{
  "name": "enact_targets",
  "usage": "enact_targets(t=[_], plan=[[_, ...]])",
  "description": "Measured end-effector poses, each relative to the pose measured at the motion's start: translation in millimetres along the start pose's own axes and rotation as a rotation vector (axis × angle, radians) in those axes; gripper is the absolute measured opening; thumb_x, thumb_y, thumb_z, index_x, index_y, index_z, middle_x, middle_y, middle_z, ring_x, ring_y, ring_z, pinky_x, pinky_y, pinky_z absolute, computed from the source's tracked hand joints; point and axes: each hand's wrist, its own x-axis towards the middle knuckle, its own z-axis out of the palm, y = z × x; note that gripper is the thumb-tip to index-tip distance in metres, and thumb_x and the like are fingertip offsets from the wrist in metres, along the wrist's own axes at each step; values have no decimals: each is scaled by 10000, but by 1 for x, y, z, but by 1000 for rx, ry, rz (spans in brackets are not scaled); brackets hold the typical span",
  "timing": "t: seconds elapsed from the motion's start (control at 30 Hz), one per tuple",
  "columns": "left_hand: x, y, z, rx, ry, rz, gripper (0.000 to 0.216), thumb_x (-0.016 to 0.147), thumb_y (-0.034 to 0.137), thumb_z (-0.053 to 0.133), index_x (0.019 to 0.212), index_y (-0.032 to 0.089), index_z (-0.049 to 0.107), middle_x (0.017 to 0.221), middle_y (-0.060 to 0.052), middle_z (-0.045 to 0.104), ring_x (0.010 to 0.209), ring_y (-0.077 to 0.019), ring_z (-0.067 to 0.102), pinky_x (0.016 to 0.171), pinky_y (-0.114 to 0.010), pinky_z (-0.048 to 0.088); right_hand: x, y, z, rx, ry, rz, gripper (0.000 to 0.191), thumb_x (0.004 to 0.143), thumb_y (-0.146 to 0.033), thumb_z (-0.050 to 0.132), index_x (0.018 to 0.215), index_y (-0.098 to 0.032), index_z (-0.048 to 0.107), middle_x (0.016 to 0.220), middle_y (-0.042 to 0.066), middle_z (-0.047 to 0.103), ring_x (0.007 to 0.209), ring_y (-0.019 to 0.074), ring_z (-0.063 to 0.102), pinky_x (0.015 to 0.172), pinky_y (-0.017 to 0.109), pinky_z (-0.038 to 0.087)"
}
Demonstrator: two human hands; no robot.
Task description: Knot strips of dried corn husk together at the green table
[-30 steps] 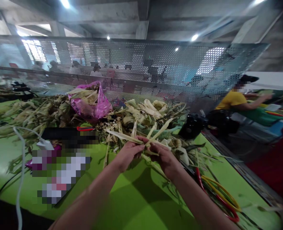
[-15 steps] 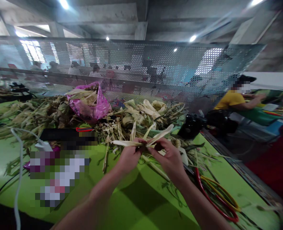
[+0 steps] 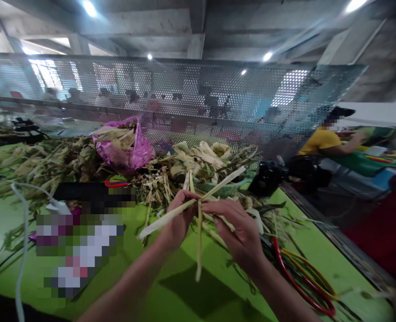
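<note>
Pale corn husk strips (image 3: 167, 219) cross at a small knot-like point held between my two hands over the green table. My left hand (image 3: 177, 221) is closed, pinching the crossing with thumb and fingers. Against the crossing's right side, my right hand (image 3: 236, 223) is closed too, gripping a strip whose end shows beneath its fingers. One strip slants down to the left across my left hand, another hangs straight down between the hands, one points up to the right, and others stand up behind. The exact way they interlace is too small to make out.
Dry husks (image 3: 198, 161) lie heaped behind my hands beside a pink plastic bag (image 3: 142, 150) of husks. Red and yellow loops (image 3: 321, 306) lie at right. A white cable (image 3: 22, 264) runs along the left. Behind stands a perforated metal screen (image 3: 184, 112); a person in yellow (image 3: 321, 141) sits right.
The left strip has swung down toward me, and another strip now hangs between my hands. My right hand has turned, with its fingers laid over the crossing. My left hand stays at the crossing.
</note>
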Motion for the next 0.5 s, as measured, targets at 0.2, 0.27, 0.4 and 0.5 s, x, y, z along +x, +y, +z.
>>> enact_targets(t=[0.2, 0.27, 0.4, 0.5], plan=[[-3, -3, -2, 22, -131, 33, 169, 787, 303, 641, 869, 176, 563, 809, -6, 572, 672, -100, 533, 634, -227, 437, 1, 3, 3, 66, 121, 278, 137, 829, -241, 626, 958, -232, 673, 951, 46, 696, 907, 212, 638, 816, 342, 484], [-4, -1, -4, 111, -147, 67, 124, 808, 280, 612, 874, 181, 576, 848, -15, 578, 697, -103, 528, 652, -226, 440, 2, 2, 4, 153, 89, 361, 152, 821, -279, 639, 960, -228, 677, 964, 54, 701, 917, 222, 642, 830, 353, 488], [-2, 1, -7, 211, -193, 77, 80, 832, 251, 564, 876, 187, 583, 866, -23, 592, 709, -110, 527, 668, -230, 437, 3, 2, 4, 358, 23, 484, 184, 814, -336, 645, 950, -218, 684, 969, 65, 708, 924, 230, 647, 858, 379, 493], [-1, -1, -7, 194, -254, 60, 85, 840, 250, 551, 883, 184, 581, 878, -30, 591, 741, -120, 538, 695, -239, 437, 4, 6, 3, 495, -32, 539, 264, 792, -355, 669, 1022, -226, 679, 1020, 65, 706, 954, 233, 645, 861, 378, 502]])
